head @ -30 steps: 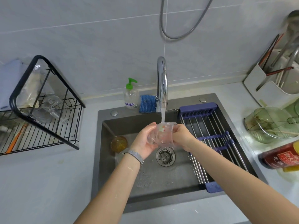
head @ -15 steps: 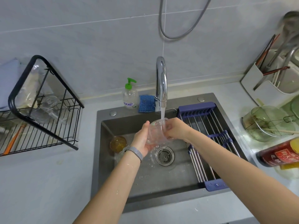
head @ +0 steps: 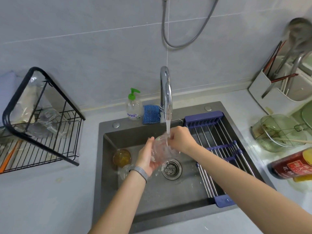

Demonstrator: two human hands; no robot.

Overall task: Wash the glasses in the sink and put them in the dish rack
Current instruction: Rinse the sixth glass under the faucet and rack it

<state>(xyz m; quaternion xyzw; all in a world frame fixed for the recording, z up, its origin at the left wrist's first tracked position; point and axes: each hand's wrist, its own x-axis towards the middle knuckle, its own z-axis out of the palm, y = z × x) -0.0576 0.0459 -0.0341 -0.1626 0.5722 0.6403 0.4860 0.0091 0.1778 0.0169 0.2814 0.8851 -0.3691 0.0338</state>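
Black dish rack (head: 42,125) on worktop (head: 42,200), far left, glassware already inside. Amber glass (head: 121,157) and another clear one (head: 125,171) waiting at sink (head: 168,200) floor. Left hand (head: 146,157) cupping clear glass (head: 162,149), right hand (head: 179,140) gripping its rim. Glass tilted further under faucet (head: 166,92) stream than a second ago: rinsing under way. Open room leftward over sink edge; roll-up drainer (head: 219,149) crowding the right.

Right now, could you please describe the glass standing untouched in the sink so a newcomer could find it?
Start at the dark sink below the chrome faucet. In its left part, beside the left hand, stands the amber glass. Unlike the clear glass under the water, it is yellow-tinted and unheld.
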